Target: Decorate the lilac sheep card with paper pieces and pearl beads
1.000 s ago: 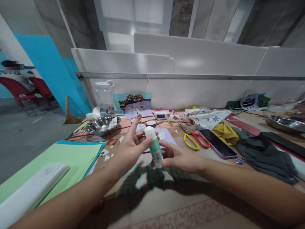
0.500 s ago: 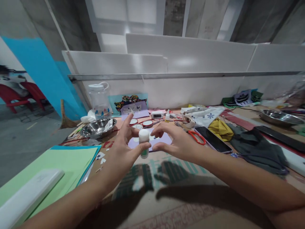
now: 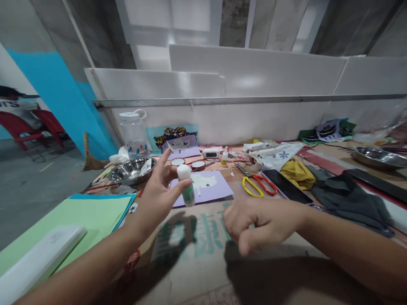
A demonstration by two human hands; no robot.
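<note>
My left hand (image 3: 157, 192) pinches a glue stick (image 3: 187, 192) between thumb and fingers, holding it almost upright with its white top up and green label towards me. Just behind it lies a purple card (image 3: 219, 190) bearing a white patch with small dark flowers. My right hand (image 3: 257, 222) is curled closed, palm down, low over the cardboard-covered table (image 3: 203, 262), apart from the glue stick. Whatever its fingers may enclose is hidden. Beyond the right hand lie scissors (image 3: 259, 186) with one yellow and one red handle.
A steel bowl (image 3: 132, 171) and a clear jug (image 3: 133, 133) stand at the back left. Green paper sheets (image 3: 85, 212) carry a white case (image 3: 44, 258). On the right lie a phone (image 3: 286, 186) and cloths (image 3: 297, 173). A person (image 3: 19, 110) sits far left.
My right hand has drawn away from the glue stick, moving right and down, its fingers now curled in. The glue stick leans slightly left, with more of its label showing.
</note>
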